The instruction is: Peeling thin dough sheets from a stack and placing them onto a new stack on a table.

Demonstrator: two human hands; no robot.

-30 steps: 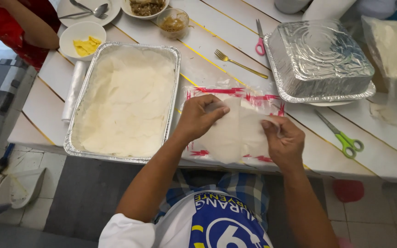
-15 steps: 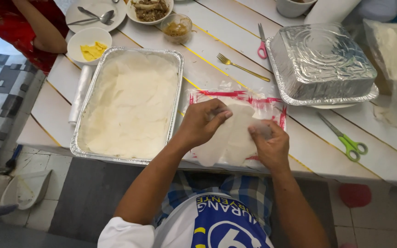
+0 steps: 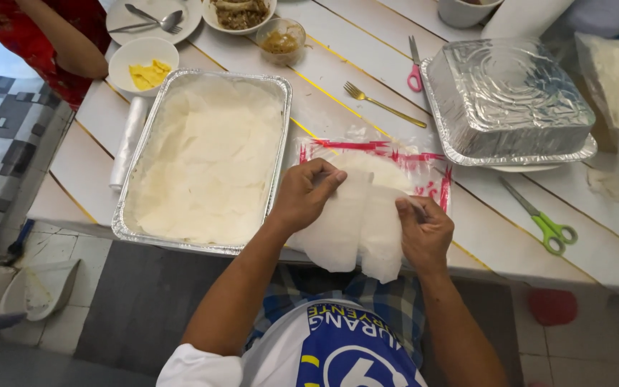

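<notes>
My left hand and my right hand both pinch thin white pastry sheets that droop over the table's front edge. The sheets come out of a clear plastic bag with red print lying on the white table. Left of my hands stands a large foil tray lined with the same white sheets.
An upturned foil tray sits at the back right, with green scissors, pink scissors and a gold fork nearby. Bowls of filling, yellow pieces and a plate with spoons stand far left, beside a person in red.
Both hands have drawn the white sheets out of the bag toward me, so that they now hang over the table edge.
</notes>
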